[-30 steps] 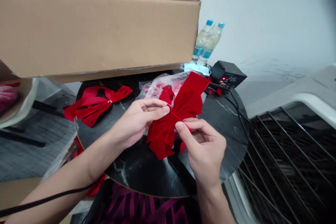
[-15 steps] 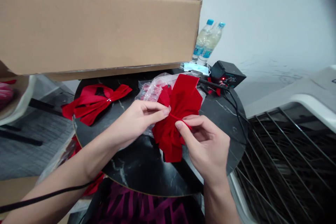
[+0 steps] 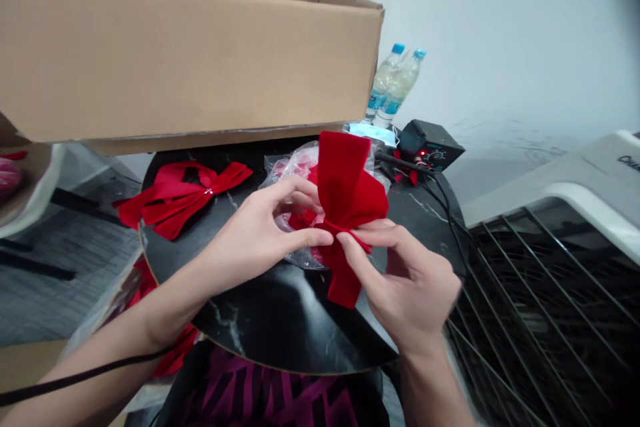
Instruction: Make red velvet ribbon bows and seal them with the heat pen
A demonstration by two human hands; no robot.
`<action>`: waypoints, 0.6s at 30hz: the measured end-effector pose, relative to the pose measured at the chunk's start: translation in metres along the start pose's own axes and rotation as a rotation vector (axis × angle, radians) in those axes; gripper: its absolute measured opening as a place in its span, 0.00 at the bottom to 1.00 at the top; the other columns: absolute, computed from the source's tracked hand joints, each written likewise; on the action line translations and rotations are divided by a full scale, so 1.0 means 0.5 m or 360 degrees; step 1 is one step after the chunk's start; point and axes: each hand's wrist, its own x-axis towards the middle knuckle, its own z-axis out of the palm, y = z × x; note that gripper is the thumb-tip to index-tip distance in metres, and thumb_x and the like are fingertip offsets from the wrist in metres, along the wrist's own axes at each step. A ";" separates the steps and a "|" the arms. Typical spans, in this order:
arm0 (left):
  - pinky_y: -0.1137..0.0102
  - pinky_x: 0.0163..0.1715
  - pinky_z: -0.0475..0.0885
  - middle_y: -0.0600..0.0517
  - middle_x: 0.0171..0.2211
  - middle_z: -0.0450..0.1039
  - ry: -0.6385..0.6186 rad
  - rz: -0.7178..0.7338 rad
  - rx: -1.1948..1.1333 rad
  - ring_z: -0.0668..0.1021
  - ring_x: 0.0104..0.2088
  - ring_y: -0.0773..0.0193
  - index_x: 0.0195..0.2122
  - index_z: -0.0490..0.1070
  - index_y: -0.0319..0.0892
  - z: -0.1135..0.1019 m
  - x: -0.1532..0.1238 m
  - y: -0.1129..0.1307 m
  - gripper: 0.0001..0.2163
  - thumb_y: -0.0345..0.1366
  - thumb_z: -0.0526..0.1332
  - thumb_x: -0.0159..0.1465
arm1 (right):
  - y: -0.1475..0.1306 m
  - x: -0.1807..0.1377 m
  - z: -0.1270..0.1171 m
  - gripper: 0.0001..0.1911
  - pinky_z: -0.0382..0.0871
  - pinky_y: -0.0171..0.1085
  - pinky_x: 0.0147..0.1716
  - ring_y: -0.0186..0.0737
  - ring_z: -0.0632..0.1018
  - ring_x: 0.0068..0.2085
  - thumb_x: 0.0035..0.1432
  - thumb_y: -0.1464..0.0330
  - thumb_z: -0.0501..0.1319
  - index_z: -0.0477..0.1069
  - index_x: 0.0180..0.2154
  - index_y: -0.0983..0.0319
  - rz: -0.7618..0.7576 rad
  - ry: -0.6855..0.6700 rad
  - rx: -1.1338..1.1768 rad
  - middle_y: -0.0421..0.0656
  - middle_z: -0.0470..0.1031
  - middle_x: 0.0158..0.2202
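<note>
A red velvet bow [image 3: 350, 193] is held upright over the round black marble table [image 3: 280, 320], pinched at its gathered middle. My left hand [image 3: 260, 233] grips that middle from the left with thumb and fingertips. My right hand [image 3: 405, 280] pinches it from the right, fingers closed on the knot. One loop stands up and a tail hangs down below my fingers. Behind the bow lies a clear plastic bag [image 3: 293, 170] with more red pieces inside. A finished red bow [image 3: 183, 197] lies flat at the table's left.
A big open cardboard box [image 3: 190, 53] looms over the table's far side. Two water bottles [image 3: 395, 83], a face mask [image 3: 367, 132] and a black control box [image 3: 430, 145] with a red light and cables sit at the back right. A wire rack [image 3: 540, 293] stands to the right.
The bow has been gathered tighter and turned more upright; its spread lower part has narrowed to one hanging tail. Both hands have come closer together at the knot.
</note>
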 end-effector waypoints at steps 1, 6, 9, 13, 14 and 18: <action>0.71 0.41 0.77 0.49 0.37 0.81 0.0081 0.0024 0.0012 0.82 0.39 0.60 0.37 0.77 0.42 -0.003 0.001 0.001 0.12 0.31 0.76 0.54 | 0.006 0.004 -0.006 0.13 0.77 0.39 0.37 0.39 0.82 0.35 0.56 0.78 0.70 0.77 0.39 0.55 -0.0151 0.0012 -0.0089 0.39 0.83 0.35; 0.69 0.24 0.77 0.42 0.27 0.81 -0.0369 -0.0784 -0.0515 0.82 0.25 0.58 0.29 0.82 0.37 -0.016 0.001 0.002 0.16 0.46 0.68 0.64 | 0.018 0.028 -0.055 0.14 0.79 0.44 0.35 0.45 0.83 0.36 0.57 0.79 0.67 0.78 0.43 0.57 -0.1041 -0.0402 -0.0471 0.43 0.84 0.37; 0.76 0.23 0.76 0.45 0.26 0.82 -0.0530 -0.1006 -0.0721 0.80 0.24 0.65 0.30 0.84 0.38 -0.014 -0.002 0.001 0.09 0.40 0.73 0.59 | 0.002 0.042 -0.082 0.10 0.79 0.46 0.39 0.49 0.84 0.42 0.65 0.75 0.60 0.80 0.39 0.61 -0.1251 -0.0826 -0.0604 0.48 0.84 0.39; 0.77 0.26 0.77 0.47 0.26 0.81 -0.0409 -0.1053 -0.0753 0.80 0.25 0.67 0.29 0.84 0.38 -0.009 -0.004 0.002 0.08 0.34 0.78 0.51 | -0.004 0.053 -0.095 0.16 0.79 0.43 0.40 0.43 0.83 0.39 0.68 0.74 0.55 0.81 0.34 0.60 -0.1385 -0.0934 -0.0727 0.46 0.84 0.36; 0.77 0.25 0.77 0.48 0.26 0.81 -0.0391 -0.1041 -0.0731 0.80 0.24 0.68 0.28 0.84 0.38 -0.008 -0.004 0.002 0.08 0.33 0.79 0.50 | 0.000 0.053 -0.094 0.16 0.79 0.43 0.39 0.43 0.83 0.39 0.67 0.74 0.55 0.81 0.34 0.59 -0.1408 -0.0916 -0.0705 0.45 0.84 0.35; 0.79 0.25 0.73 0.48 0.26 0.81 -0.0303 -0.0958 -0.0645 0.79 0.25 0.69 0.28 0.81 0.37 -0.003 -0.010 -0.003 0.09 0.29 0.79 0.48 | 0.017 0.049 -0.075 0.09 0.80 0.45 0.43 0.48 0.84 0.44 0.62 0.75 0.63 0.80 0.42 0.63 -0.1300 -0.0850 -0.0441 0.51 0.84 0.41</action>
